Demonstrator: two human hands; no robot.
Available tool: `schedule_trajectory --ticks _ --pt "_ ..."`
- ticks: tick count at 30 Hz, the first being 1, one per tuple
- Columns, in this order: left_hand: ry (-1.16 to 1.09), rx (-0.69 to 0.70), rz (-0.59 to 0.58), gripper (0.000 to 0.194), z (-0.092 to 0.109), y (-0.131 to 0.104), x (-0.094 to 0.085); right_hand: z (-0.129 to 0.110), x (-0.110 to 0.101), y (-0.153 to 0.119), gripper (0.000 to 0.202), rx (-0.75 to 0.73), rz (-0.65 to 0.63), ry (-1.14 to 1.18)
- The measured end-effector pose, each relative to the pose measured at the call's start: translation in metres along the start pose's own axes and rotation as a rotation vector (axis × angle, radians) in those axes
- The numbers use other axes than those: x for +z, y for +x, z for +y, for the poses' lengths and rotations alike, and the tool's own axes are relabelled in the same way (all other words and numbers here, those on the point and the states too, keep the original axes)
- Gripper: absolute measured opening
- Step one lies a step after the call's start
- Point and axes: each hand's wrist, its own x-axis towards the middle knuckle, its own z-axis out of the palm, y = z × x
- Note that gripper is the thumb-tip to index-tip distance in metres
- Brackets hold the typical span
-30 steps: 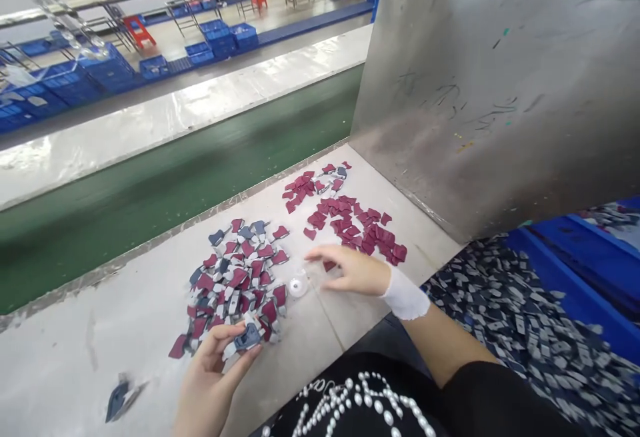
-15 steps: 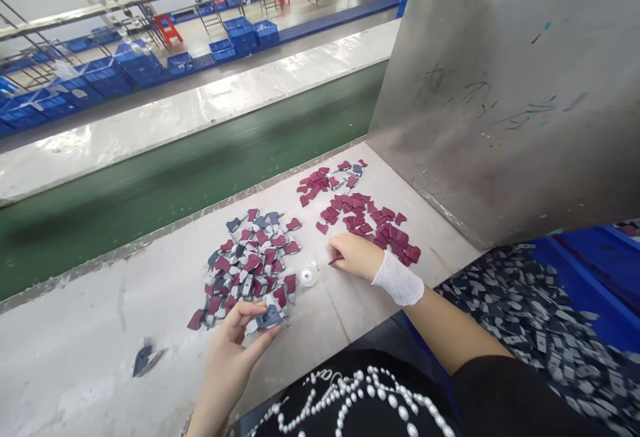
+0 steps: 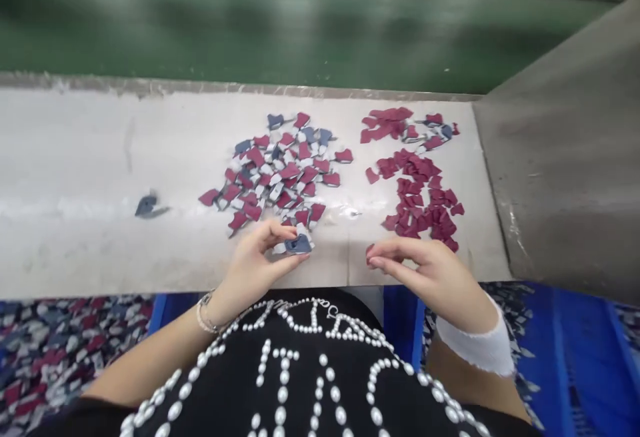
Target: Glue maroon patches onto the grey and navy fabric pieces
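Observation:
My left hand point(image 3: 260, 257) pinches a small blue-grey plastic part point(image 3: 299, 244) with pale edges, just in front of a heap of assembled parts point(image 3: 280, 177) in maroon, grey and blue. Between the thumb and forefinger of my right hand point(image 3: 425, 264) is a small maroon piece point(image 3: 369, 254), mostly covered by the fingertips. Beside that hand lies a pile of loose maroon pieces point(image 3: 420, 190). The two hands are apart, near the table's front edge.
A lone blue-grey part point(image 3: 147, 205) lies on the white table point(image 3: 75, 224) at left. A metal panel point(image 3: 565, 157) bounds the right side. Beyond the table runs a green belt point(image 3: 250, 30). Blue bins point(image 3: 580, 357) of parts stand below; a smaller maroon pile point(image 3: 385, 124) lies farther back.
The view has turned down and to face the table squarely. My right hand has come back from the maroon pile toward the front edge, still pinching a piece; the left keeps its part.

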Motion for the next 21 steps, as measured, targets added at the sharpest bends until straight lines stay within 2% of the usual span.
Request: schedule_trajectory --ticks 4,5,7,9,13,17,21 --pt "-0.069 0.05 -0.046 0.024 -0.007 -0.004 0.01 -0.016 0.026 -0.006 0.007 -0.043 -0.095 -0.011" --pt "-0.079 0.079 -0.05 0.024 -0.008 -0.005 0.011 -0.018 0.032 -0.005 0.003 -0.061 -0.084 -0.03" --pt "-0.099 0.127 -0.042 0.023 -0.013 -0.006 0.01 -0.022 0.04 -0.002 0.01 -0.076 -0.035 -0.031" --pt "-0.117 0.148 -0.01 0.023 -0.017 -0.008 0.008 -0.025 0.045 0.002 0.018 -0.058 0.005 0.009" --pt "-0.164 0.206 0.07 0.024 -0.021 -0.01 0.002 -0.031 0.048 0.013 0.006 -0.041 -0.057 0.068" --pt "-0.177 0.261 0.062 0.023 -0.021 -0.01 -0.001 -0.042 0.055 0.025 0.01 -0.092 -0.126 0.081" --pt "-0.131 0.286 0.059 0.021 -0.019 -0.011 -0.002 -0.049 0.061 0.031 0.005 -0.07 -0.085 0.127"
